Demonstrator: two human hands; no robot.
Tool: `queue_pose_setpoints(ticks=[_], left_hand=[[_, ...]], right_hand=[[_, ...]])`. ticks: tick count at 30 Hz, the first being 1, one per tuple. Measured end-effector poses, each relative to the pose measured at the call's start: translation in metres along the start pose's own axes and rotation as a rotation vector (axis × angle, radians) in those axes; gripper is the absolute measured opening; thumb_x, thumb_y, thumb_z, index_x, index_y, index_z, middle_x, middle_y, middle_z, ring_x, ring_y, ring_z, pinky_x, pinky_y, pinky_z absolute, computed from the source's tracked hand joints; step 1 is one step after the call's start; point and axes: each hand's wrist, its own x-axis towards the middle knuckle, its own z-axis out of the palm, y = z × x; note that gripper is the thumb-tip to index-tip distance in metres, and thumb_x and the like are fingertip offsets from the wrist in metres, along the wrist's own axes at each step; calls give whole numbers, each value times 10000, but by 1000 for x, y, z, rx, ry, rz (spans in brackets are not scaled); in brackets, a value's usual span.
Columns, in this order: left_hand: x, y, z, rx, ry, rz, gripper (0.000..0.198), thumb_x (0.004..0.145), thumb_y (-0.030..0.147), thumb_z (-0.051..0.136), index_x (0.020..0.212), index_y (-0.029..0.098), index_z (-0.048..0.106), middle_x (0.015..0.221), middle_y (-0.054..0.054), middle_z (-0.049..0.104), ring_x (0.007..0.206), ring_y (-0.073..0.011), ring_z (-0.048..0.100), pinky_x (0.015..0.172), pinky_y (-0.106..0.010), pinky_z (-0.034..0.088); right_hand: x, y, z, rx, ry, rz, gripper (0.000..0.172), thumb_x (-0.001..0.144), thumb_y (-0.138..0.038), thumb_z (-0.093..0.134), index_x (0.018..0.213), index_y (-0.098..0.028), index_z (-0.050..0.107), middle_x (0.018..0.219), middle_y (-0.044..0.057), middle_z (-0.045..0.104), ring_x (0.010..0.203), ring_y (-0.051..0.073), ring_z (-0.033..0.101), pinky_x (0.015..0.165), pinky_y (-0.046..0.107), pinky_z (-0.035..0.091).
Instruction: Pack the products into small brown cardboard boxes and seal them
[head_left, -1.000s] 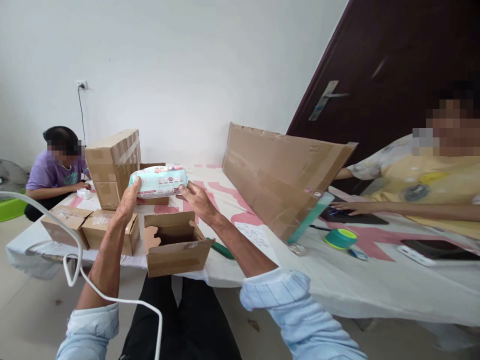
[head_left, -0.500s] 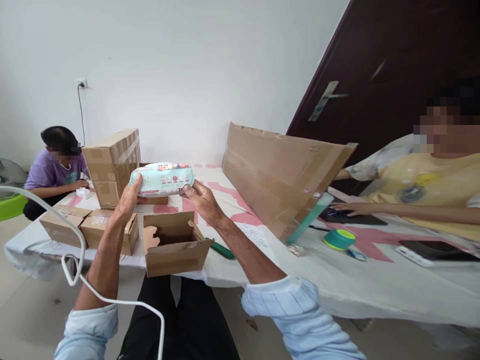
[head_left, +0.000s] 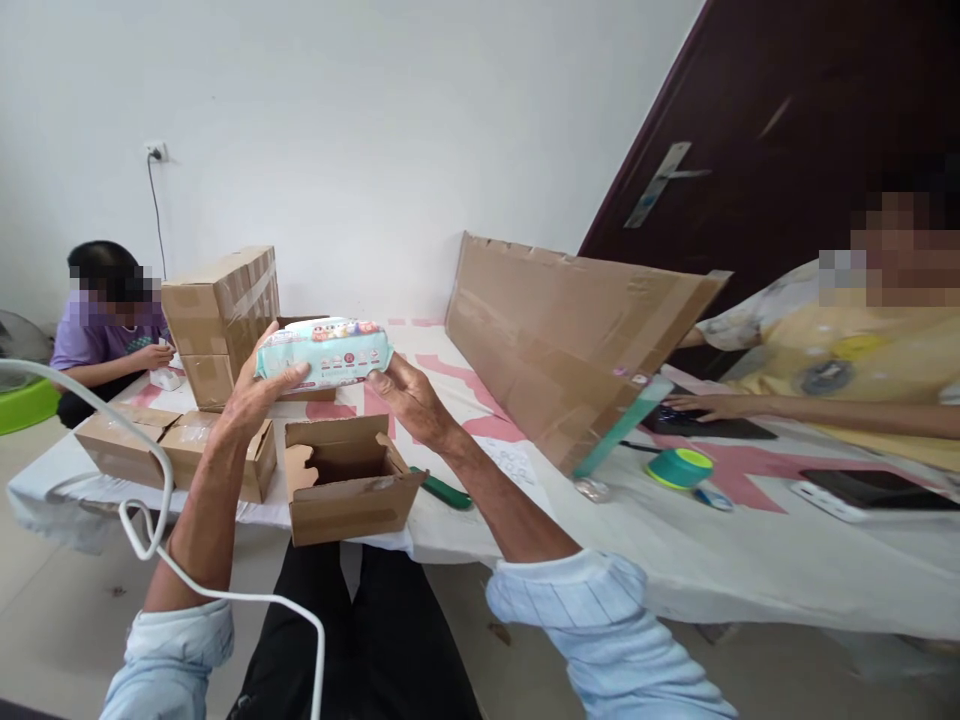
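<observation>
A light teal and white soft packet with printed icons is held up level above the table. My left hand grips its left end, the thumb lying across the front. At its lower right end is my right hand, thumb in front and fingers behind. Below the packet, an open cardboard box stands at the table's near edge with its flaps up; its inside is dark. A green object lies just right of this box, partly hidden behind it.
Two closed boxes and a taller taped box stand left. A large cardboard panel leans at centre right. One person sits left, another right by a laptop. A white cable crosses the lower left.
My left thumb has moved right across the packet's front. The packet is turned slightly, showing more of its top print. The person at left has raised a hand.
</observation>
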Motion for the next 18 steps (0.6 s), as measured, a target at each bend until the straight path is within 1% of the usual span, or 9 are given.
queue_pose_setpoints(ticks=[2, 4, 6, 7, 8, 10, 12, 15, 18], left_hand=[[1, -2, 1, -29, 16, -46, 885, 719, 415, 969, 1516, 256, 620, 1443, -95, 720, 1392, -368, 654, 1218, -573, 519], [0, -6, 0, -64, 78, -52, 922, 698, 414, 980, 1523, 234, 610, 1438, -110, 725, 1401, -378, 647, 1237, -575, 495], [0, -9, -5, -97, 123, -36, 944, 694, 424, 981, 1534, 237, 592, 1408, -117, 742, 1398, -380, 649, 1222, -572, 509], [-1, -10, -9, -114, 140, -21, 949, 698, 433, 978, 1539, 243, 582, 1399, -118, 747, 1398, -377, 650, 1213, -566, 519], [-1, -10, -12, -130, 155, -3, 953, 700, 441, 977, 1542, 248, 575, 1396, -119, 749, 1399, -373, 651, 1207, -560, 525], [-2, -9, -19, -155, 193, 37, 960, 690, 449, 984, 1538, 260, 574, 1400, -116, 747, 1398, -367, 654, 1205, -551, 527], [-3, -7, -24, -163, 221, 74, 962, 681, 451, 991, 1532, 275, 578, 1407, -109, 743, 1395, -366, 656, 1203, -548, 529], [-7, -3, -29, -136, 232, 113, 951, 684, 461, 990, 1528, 306, 582, 1419, -88, 735, 1398, -359, 653, 1207, -540, 528], [-13, -3, -32, -78, 259, 116, 921, 697, 467, 983, 1520, 313, 597, 1402, -71, 739, 1381, -342, 662, 1231, -524, 505]], right_hand=[[-1, 8, -3, -42, -43, -4, 740, 973, -746, 611, 1556, -289, 590, 1565, 86, 629, 1452, 330, 559, 1246, 529, 427], [-3, 25, -10, -130, -73, 6, 787, 929, -727, 691, 1575, -293, 570, 1624, 92, 573, 1509, 339, 503, 1276, 538, 380], [-4, 48, -18, -259, -109, 62, 817, 828, -701, 813, 1515, -295, 634, 1624, 103, 571, 1539, 371, 462, 1287, 559, 348], [-5, 60, -22, -327, -136, 114, 803, 768, -680, 871, 1448, -293, 690, 1585, 113, 608, 1520, 393, 479, 1269, 571, 364], [-5, 72, -26, -388, -171, 175, 766, 710, -656, 915, 1359, -284, 746, 1511, 125, 666, 1465, 413, 530, 1229, 577, 406], [-5, 90, -32, -458, -251, 298, 638, 642, -617, 952, 1144, -247, 816, 1263, 130, 782, 1250, 409, 669, 1071, 534, 526], [-5, 100, -33, -418, -351, 381, 482, 678, -615, 904, 914, -206, 807, 961, 89, 801, 959, 325, 729, 854, 418, 574], [-6, 102, -29, -277, -437, 432, 439, 782, -593, 765, 632, -190, 674, 637, 20, 671, 630, 188, 618, 618, 298, 469], [-15, 95, -24, -228, -394, 423, 413, 816, -513, 679, 560, -204, 578, 574, 6, 608, 548, 144, 533, 548, 275, 383]])
